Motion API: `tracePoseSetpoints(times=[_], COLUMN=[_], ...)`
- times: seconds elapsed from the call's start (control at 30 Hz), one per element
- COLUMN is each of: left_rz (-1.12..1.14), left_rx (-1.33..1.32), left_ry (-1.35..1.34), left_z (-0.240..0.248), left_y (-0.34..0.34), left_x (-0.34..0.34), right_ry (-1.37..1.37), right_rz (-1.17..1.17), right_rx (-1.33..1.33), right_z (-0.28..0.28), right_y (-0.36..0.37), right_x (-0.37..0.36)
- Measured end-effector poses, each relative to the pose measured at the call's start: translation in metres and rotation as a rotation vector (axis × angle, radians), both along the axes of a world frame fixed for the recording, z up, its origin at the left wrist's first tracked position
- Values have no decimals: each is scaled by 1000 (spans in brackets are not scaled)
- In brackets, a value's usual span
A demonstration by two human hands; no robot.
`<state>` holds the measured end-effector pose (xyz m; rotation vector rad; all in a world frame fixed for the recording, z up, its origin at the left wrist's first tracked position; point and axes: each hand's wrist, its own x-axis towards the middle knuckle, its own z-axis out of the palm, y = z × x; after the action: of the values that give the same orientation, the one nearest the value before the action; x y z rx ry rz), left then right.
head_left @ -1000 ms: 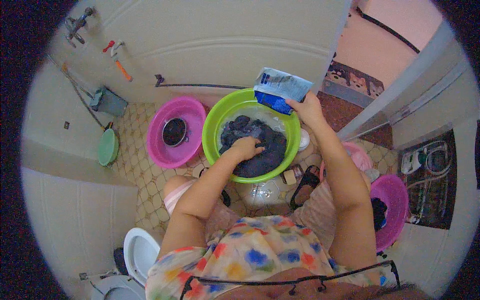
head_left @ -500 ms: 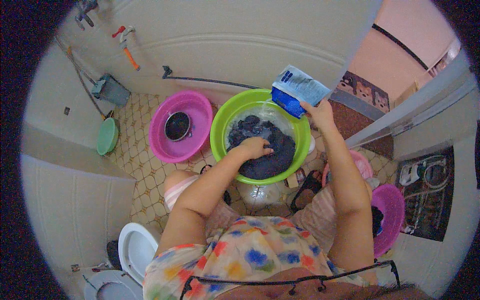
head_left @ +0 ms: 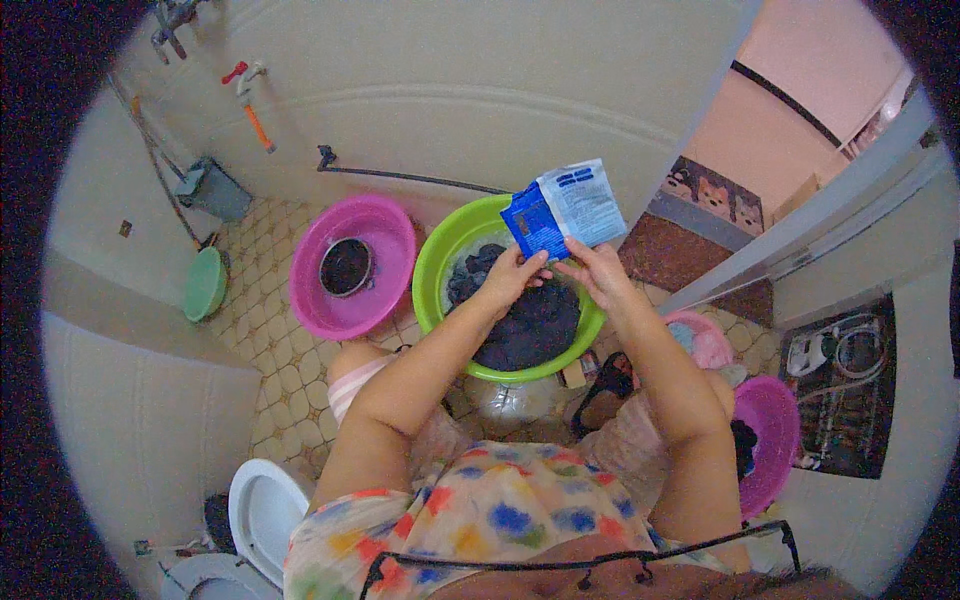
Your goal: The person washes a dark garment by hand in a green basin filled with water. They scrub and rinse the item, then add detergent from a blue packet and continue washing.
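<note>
Dark cloth (head_left: 530, 330) already lies in green basin (head_left: 424, 277); left hand (head_left: 511, 278) and right hand (head_left: 604, 276) pinch 1 blue-white packet (head_left: 565, 210), not yet put down.

Pale cream wall (head_left: 430, 80) at top, beige patterned tile floor (head_left: 292, 395) centre-left, white oval toilet (head_left: 262, 512) lower left, grey animal-print mat (head_left: 712, 196) upper right
</note>
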<state>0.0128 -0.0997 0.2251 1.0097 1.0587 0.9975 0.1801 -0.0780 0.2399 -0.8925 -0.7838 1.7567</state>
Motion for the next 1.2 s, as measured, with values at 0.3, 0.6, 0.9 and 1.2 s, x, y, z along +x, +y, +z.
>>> tracePoseSetpoints(times=[0.3, 0.6, 0.9, 1.2], left_rz=[121, 82, 65, -87], left_rx=[272, 633, 552, 616], left_ry=[397, 819, 716, 794], left_z=[15, 28, 7, -13], left_y=[12, 6, 11, 10], left_x=[-20, -11, -21, -39], right_ry=[-1080, -1243, -1399, -1664], right_rz=[-584, -337, -616, -471], right_rx=[637, 1034, 1058, 575], right_z=[3, 69, 75, -48], right_y=[27, -9, 14, 84], right_x=[30, 9, 64, 102])
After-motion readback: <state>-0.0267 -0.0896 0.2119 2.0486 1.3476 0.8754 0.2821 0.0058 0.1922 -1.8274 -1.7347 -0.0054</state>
